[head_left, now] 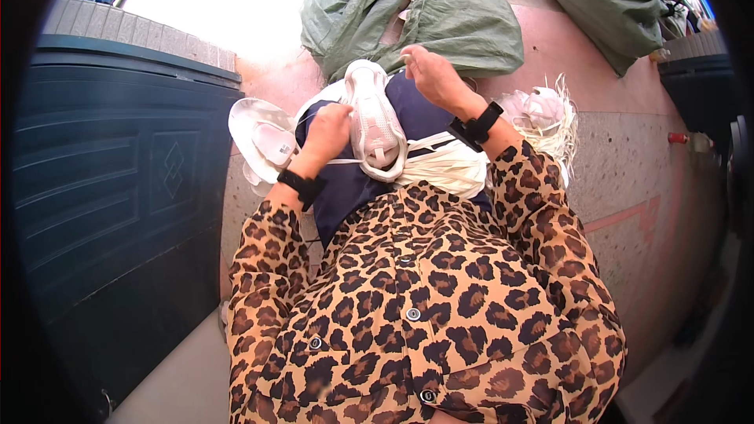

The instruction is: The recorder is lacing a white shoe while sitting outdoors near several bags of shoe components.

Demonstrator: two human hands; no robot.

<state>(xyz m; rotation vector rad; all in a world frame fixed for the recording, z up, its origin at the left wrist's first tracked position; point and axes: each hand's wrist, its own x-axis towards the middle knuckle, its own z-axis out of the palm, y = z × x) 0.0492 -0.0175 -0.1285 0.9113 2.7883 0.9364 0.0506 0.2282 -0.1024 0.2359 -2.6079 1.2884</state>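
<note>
While I can't tell what my curled left hand (pixel 328 130) or my right hand (pixel 437 78) pinches, the white shoe (pixel 375 122) between them looks light and soft-topped, best held along its firmer-looking edge.

Bright; top-left glare (blown white); dark rim

"What's the floor like?"
"Pink and grey stone; the floor (pixel 620 137) carries a big green sack (pixel 463 27) in front and another green sack (pixel 601 4) further right."
"And the lap?"
"The lap (pixel 420 110), in dark blue cloth, bears a pale shoe (pixel 377 122), with a bunch of cream strings (pixel 448 173) lying just right of it."
"Those white shoes (pixel 263 137) on the left?"
"Beside the lap; I can't tell what's directly underneath."
</note>
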